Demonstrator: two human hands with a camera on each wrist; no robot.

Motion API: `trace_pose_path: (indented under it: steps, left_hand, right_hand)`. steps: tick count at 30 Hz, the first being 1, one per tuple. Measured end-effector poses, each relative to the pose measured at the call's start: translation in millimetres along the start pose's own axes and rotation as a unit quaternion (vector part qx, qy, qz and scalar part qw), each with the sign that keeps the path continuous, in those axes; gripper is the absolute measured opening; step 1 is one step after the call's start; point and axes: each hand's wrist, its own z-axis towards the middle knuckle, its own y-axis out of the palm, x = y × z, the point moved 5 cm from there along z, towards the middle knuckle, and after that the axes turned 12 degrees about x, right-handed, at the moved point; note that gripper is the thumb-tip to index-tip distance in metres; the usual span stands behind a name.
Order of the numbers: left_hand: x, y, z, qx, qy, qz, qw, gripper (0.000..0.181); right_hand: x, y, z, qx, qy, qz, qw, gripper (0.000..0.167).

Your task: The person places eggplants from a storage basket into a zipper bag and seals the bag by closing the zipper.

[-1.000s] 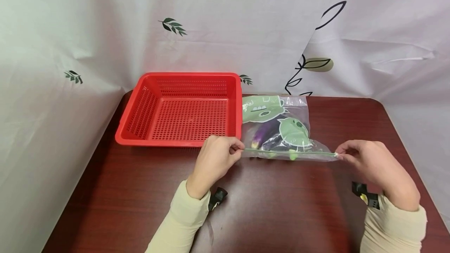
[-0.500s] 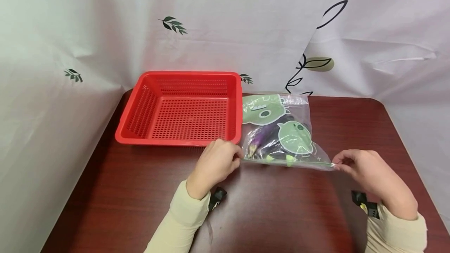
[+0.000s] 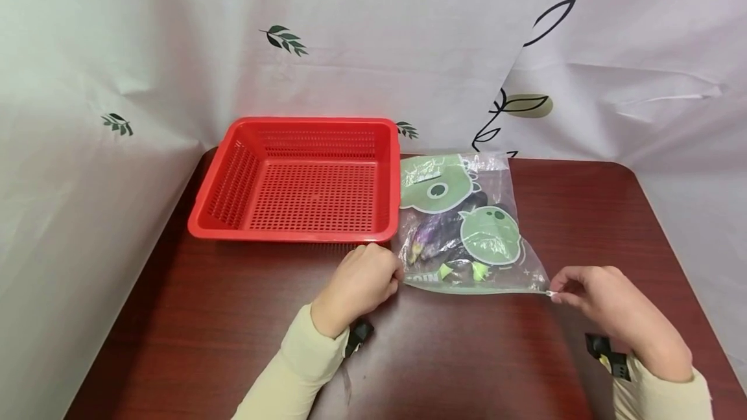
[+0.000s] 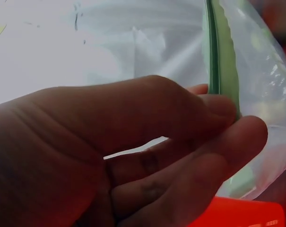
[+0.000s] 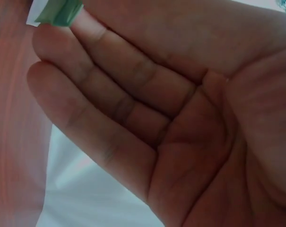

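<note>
A clear zip bag [image 3: 490, 235] with green cartoon prints lies on the table, and several dark purple eggplants [image 3: 428, 240] with pale green stem ends show through it. Its green zip edge [image 3: 467, 290] faces the person. My left hand [image 3: 357, 287] pinches the left end of this edge; in the left wrist view thumb and fingers [image 4: 247, 137] close on the green strip [image 4: 221, 52]. At the right end, my right hand [image 3: 613, 310] pinches a small white tab [image 3: 550, 293]. The right wrist view shows a green end piece [image 5: 62, 12] at the fingertips.
A red perforated plastic basket [image 3: 315, 196] stands just left of the bag, its right wall close against it. The dark red wooden table [image 3: 467, 355] meets white patterned cloth [image 3: 350, 50] at the back and sides.
Both hands have drawn the bag's zip edge toward the person. The bag is now spread longer and flatter, with more of the eggplants' stem ends showing inside. The basket has stayed put.
</note>
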Motion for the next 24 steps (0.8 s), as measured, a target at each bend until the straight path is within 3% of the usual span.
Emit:
trace_pose_path:
  steps: [3, 12, 21, 24]
  left_hand:
    - [2.2, 4.1, -0.3, -0.008, 0.011, 0.014, 0.9998, 0.038]
    - [8.4, 15.7, -9.3, -0.002, 0.032, 0.049, 0.9983, 0.031]
    - [12.3, 30.5, -20.2, -0.036, 0.043, 0.063, 0.9964, 0.032]
    - [12.7, 32.5, -22.0, -0.04, 0.051, 0.068, 0.9956, 0.031]
  right_hand:
    - [0, 3, -2.2, 0.003, -0.001, 0.003, 1.0, 0.024]
    - [-5, 15, -4.3, 0.003, -0.022, 0.029, 0.9993, 0.033]
    - [-9, 24, -4.2, -0.062, -0.008, 0.025, 0.9977, 0.028]
    - [-14, 21, -3.1, -0.052, -0.022, 0.022, 0.9982, 0.021]
